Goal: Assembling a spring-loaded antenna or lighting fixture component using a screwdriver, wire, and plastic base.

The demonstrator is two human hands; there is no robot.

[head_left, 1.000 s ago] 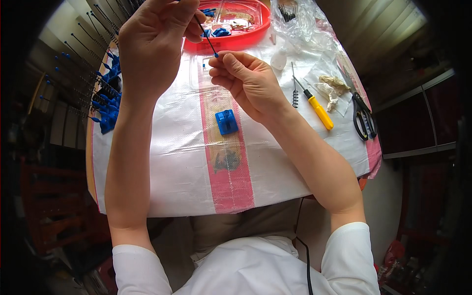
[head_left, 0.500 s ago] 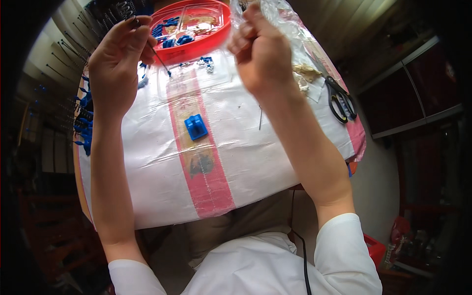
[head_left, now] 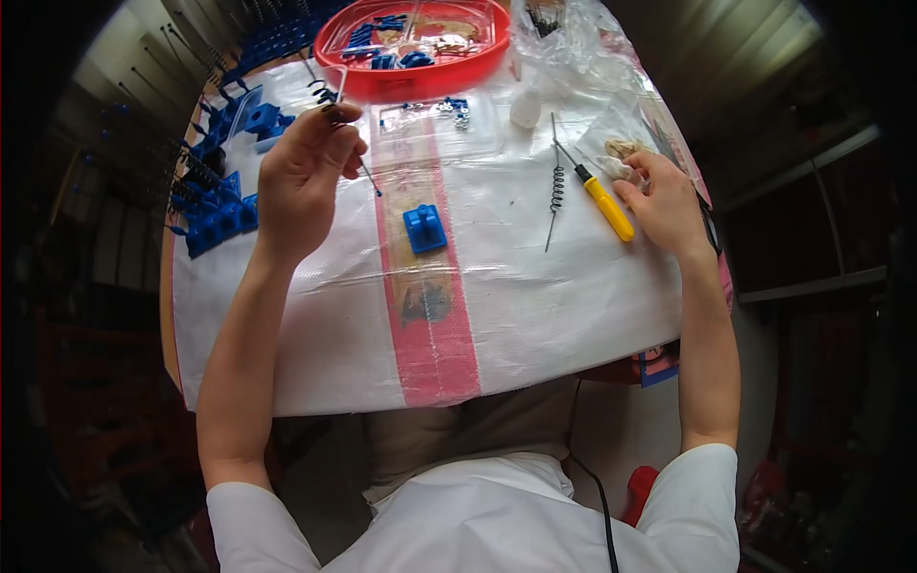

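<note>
My left hand (head_left: pixel 304 181) is raised over the white sheet and pinches a thin dark metal rod (head_left: pixel 368 177) with a small coil at its upper end. A small blue plastic block (head_left: pixel 425 227) lies on the pink stripe just right of that hand. My right hand (head_left: pixel 666 205) rests at the table's right edge. Its fingertips touch small pale pieces (head_left: pixel 616 164) beside a yellow-handled screwdriver (head_left: pixel 608 206). Whether it grips one of them is unclear. A loose wire with a spring section (head_left: pixel 556 187) lies between the block and the screwdriver.
A red tray (head_left: pixel 482 65) with blue and metal parts stands at the far edge, next to crumpled clear bags (head_left: pixel 573 38) and a small white bottle (head_left: pixel 525 110). Several blue plastic parts (head_left: pixel 222 205) and rods crowd the left edge. A dark tool (head_left: pixel 709 229) lies under my right wrist.
My right hand has dropped from the clear bags at the far side to the pale pieces at the right edge. My left hand still holds the rod, now lower and nearer the middle.
</note>
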